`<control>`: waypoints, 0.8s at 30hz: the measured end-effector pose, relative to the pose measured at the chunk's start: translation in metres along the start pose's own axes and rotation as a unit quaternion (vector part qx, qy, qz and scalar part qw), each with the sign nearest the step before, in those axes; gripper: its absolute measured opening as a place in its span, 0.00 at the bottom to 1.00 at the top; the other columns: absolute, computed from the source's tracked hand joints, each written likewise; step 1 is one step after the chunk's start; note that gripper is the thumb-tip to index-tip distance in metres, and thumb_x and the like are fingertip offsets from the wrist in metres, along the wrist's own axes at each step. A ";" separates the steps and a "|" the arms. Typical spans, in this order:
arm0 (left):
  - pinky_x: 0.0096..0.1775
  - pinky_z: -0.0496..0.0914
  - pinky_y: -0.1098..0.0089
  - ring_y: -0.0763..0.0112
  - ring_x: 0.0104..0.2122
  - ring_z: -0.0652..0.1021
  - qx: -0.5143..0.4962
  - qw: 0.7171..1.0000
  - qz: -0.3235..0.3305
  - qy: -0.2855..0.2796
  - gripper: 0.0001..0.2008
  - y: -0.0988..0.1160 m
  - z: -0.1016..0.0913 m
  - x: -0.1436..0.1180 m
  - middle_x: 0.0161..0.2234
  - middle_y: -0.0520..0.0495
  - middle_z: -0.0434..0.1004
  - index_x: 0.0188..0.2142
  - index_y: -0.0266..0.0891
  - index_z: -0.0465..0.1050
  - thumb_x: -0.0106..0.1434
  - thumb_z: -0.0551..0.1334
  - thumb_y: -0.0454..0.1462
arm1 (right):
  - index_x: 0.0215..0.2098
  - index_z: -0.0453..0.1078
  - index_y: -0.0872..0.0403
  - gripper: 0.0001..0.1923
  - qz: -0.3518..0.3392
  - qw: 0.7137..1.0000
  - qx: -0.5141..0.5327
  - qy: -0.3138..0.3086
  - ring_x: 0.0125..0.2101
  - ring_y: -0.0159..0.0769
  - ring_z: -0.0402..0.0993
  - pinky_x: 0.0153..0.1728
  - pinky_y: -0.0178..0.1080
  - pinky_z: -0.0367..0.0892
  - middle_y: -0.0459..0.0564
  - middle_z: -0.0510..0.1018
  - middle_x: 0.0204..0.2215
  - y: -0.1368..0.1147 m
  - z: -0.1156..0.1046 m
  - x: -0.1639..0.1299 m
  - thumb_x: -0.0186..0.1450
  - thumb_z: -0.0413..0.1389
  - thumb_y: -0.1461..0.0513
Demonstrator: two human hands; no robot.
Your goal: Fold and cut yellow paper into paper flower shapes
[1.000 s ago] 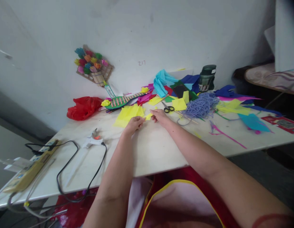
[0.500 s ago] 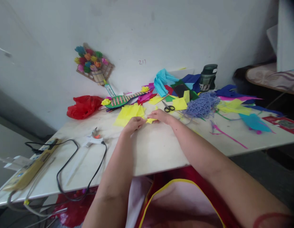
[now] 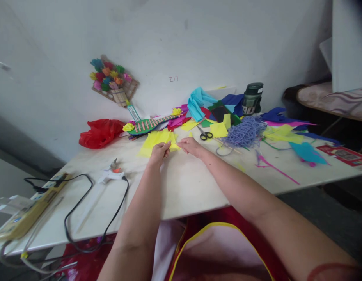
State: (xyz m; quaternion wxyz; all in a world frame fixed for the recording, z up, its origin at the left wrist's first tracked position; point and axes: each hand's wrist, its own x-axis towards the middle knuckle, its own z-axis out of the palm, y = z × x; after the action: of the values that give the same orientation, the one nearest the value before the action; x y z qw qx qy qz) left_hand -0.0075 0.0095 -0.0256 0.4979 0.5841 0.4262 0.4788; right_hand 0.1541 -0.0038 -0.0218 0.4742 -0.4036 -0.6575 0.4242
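Observation:
My left hand [image 3: 158,152] and my right hand [image 3: 190,146] meet over a small folded piece of yellow paper [image 3: 174,146] on the white table [image 3: 187,183]. Both hands pinch it, the left from the left side, the right from the right. Just behind lies a stack of yellow paper sheets [image 3: 154,139]. Black-handled scissors [image 3: 204,134] rest a little to the right of my right hand.
A glue gun [image 3: 110,174] with a black cord [image 3: 81,210] and a power strip [image 3: 29,212] lie at the left. A red plastic bag [image 3: 99,132], a paper guitar [image 3: 150,125], blue yarn [image 3: 245,130], coloured paper scraps [image 3: 286,132] and a green bottle [image 3: 252,97] crowd the back.
Both hands have shifted slightly left and back toward the yellow sheets with the small paper. My left hand has turned more upright on it.

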 end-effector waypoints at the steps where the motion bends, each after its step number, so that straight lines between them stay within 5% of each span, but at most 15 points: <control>1: 0.16 0.54 0.76 0.84 0.11 0.58 0.001 1.000 0.005 0.012 0.19 0.000 0.000 0.001 0.11 0.57 0.58 0.18 0.38 0.56 0.47 0.61 0.48 | 0.13 0.56 0.56 0.17 0.003 1.000 -0.001 0.002 0.11 0.21 0.52 0.16 0.28 0.50 0.38 0.58 0.07 0.000 0.001 0.000 0.55 0.52 0.58; 9: 0.15 0.52 0.76 0.84 0.11 0.57 -0.023 0.990 0.036 0.137 0.19 -0.003 -0.005 0.006 0.11 0.58 0.57 0.17 0.38 0.55 0.46 0.62 0.48 | 0.22 0.64 0.58 0.09 0.082 0.994 0.039 -0.069 0.09 0.22 0.53 0.11 0.27 0.47 0.41 0.66 0.09 0.011 0.006 0.004 0.57 0.52 0.60; 19: 0.14 0.52 0.76 0.82 0.10 0.58 0.011 0.971 0.079 0.223 0.19 -0.010 -0.008 0.011 0.10 0.56 0.59 0.16 0.38 0.59 0.47 0.59 0.51 | 0.25 0.67 0.59 0.08 0.091 0.992 0.036 -0.075 0.07 0.21 0.50 0.09 0.26 0.46 0.39 0.65 0.07 0.011 0.005 0.006 0.59 0.49 0.63; 24: 0.18 0.61 0.76 0.79 0.12 0.65 -0.007 0.966 0.055 0.252 0.19 -0.004 -0.002 0.009 0.13 0.53 0.66 0.19 0.37 0.61 0.46 0.59 0.51 | 0.22 0.65 0.58 0.08 0.085 0.996 0.018 -0.032 0.06 0.21 0.49 0.08 0.27 0.44 0.38 0.63 0.06 0.009 0.004 0.006 0.56 0.52 0.62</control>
State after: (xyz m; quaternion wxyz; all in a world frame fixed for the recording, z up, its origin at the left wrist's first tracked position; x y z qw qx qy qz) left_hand -0.0080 0.0195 -0.0282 0.3519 0.4637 0.5015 0.6400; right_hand 0.1506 0.0039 -0.0294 0.4220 -0.4359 -0.6281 0.4873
